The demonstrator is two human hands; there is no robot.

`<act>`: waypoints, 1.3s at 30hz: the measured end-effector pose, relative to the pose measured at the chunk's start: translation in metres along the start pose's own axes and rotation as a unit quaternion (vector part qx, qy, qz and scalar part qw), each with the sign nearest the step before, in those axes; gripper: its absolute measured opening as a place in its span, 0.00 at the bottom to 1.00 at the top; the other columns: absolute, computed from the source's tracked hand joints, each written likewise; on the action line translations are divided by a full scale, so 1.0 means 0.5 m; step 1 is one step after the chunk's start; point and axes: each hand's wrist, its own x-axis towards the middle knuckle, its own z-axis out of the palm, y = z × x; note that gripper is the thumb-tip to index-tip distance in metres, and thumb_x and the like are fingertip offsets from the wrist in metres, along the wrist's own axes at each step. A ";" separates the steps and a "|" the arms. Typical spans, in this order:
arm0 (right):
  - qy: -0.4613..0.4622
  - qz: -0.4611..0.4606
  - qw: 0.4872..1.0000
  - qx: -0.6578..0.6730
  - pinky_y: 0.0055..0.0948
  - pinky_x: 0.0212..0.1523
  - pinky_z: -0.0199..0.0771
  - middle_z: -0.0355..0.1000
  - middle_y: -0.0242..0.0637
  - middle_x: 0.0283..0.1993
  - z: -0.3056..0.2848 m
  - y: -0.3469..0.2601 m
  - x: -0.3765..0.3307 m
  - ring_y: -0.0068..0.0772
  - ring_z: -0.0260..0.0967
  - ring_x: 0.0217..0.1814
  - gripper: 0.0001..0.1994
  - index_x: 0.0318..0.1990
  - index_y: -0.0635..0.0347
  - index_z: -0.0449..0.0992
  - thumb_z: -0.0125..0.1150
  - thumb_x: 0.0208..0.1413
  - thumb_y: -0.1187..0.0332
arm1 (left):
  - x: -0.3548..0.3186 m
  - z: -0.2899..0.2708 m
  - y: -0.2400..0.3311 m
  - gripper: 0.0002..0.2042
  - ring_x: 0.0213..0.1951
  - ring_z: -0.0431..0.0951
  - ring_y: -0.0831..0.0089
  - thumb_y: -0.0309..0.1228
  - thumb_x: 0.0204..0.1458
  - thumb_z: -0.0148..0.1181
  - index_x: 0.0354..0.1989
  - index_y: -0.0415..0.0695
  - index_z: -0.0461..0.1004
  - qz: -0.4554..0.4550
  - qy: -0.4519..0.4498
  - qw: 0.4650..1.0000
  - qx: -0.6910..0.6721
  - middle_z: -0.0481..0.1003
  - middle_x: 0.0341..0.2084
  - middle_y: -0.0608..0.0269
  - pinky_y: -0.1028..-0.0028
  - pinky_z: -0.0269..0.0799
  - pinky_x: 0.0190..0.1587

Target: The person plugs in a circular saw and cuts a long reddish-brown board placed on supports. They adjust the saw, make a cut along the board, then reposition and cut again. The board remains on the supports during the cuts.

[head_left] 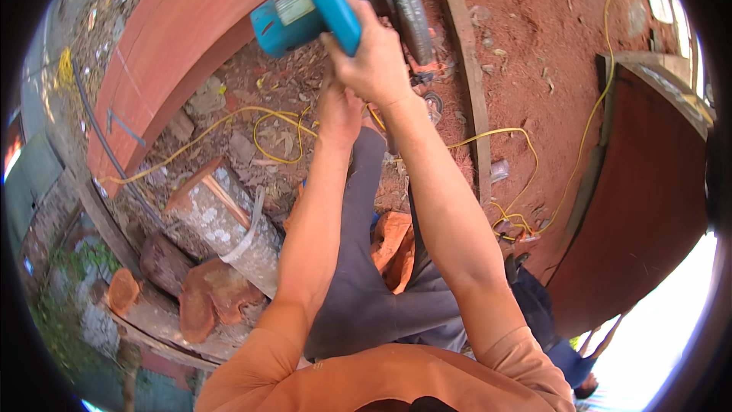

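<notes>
Evidently at the stage of holding and directing a teal power tool (278, 27), at the far centre and overlapping in view the right edge of a curved reddish timber (175, 38); cannot tell whether touching or apart. Closes the right grip (374, 57) firmly around the tool's handle (328, 0). Sets the left grip (339, 107) just nearer and slightly left, close against the right; cannot tell, with fingers partly hidden and blurred, whether closed on anything. Shows a dark round disc or guard (404, 8) on the tool's right side, too blurred to judge for rotation.

By judgement, calls next for a steady two-handed hold, a safe gap between disc and trouser legs (366, 164), and slack in the yellow cord (252, 108), looped near the centre.

Regarding containers, includes one possible item only: a small clear cup-like object (499, 170) on reddish soil (526, 99), just right of a straight wooden beam (465, 69). Too small to confirm as a container or to inspect for contents. Also includes a pale-barked log (217, 217) at near left and a dark red curved panel (648, 183) at right.
</notes>
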 end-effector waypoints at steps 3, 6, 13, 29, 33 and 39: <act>-0.006 0.016 1.000 0.016 0.56 0.43 0.80 0.79 0.57 0.38 0.004 0.005 -0.008 0.63 0.79 0.41 0.29 0.62 0.53 0.67 0.67 0.52 0.70 | 0.000 -0.015 0.009 0.30 0.65 0.68 0.68 0.43 0.67 0.55 0.74 0.50 0.54 -0.076 0.039 0.990 -0.114 0.65 0.65 0.63 0.63 0.65 0.68; -0.031 0.062 0.997 0.017 0.55 0.46 0.80 0.80 0.54 0.41 0.007 0.012 -0.016 0.61 0.79 0.44 0.29 0.63 0.50 0.68 0.66 0.50 0.70 | 0.003 -0.030 0.024 0.28 0.65 0.69 0.67 0.43 0.68 0.52 0.73 0.50 0.56 -0.101 0.064 0.988 -0.093 0.66 0.65 0.63 0.62 0.65 0.68; -0.035 0.033 0.999 -0.004 0.50 0.43 0.81 0.80 0.47 0.39 0.023 0.023 -0.032 0.55 0.80 0.41 0.36 0.66 0.51 0.67 0.69 0.44 0.71 | -0.003 -0.030 0.073 0.25 0.65 0.69 0.64 0.48 0.71 0.43 0.70 0.47 0.60 -0.144 -0.007 0.983 -0.110 0.69 0.63 0.60 0.59 0.64 0.68; 0.014 0.028 0.998 0.060 0.48 0.45 0.81 0.80 0.48 0.38 0.035 0.036 -0.050 0.54 0.81 0.41 0.30 0.61 0.51 0.74 0.73 0.49 0.57 | -0.015 0.028 0.114 0.28 0.66 0.68 0.65 0.51 0.72 0.43 0.73 0.48 0.57 -0.139 0.021 0.983 -0.118 0.66 0.65 0.61 0.61 0.66 0.67; 0.055 0.021 0.997 0.048 0.49 0.43 0.81 0.80 0.48 0.33 0.038 0.032 -0.039 0.54 0.81 0.39 0.34 0.59 0.51 0.76 0.73 0.49 0.43 | -0.005 0.033 0.117 0.26 0.65 0.69 0.67 0.48 0.72 0.44 0.72 0.48 0.57 -0.137 -0.011 0.979 -0.152 0.67 0.64 0.62 0.62 0.68 0.65; 0.026 0.057 0.996 0.062 0.50 0.42 0.82 0.81 0.48 0.32 0.040 0.019 -0.034 0.55 0.81 0.37 0.36 0.60 0.51 0.75 0.74 0.47 0.41 | -0.017 0.018 0.087 0.24 0.63 0.70 0.68 0.45 0.72 0.47 0.71 0.48 0.59 -0.148 0.042 0.987 -0.034 0.68 0.62 0.63 0.63 0.70 0.63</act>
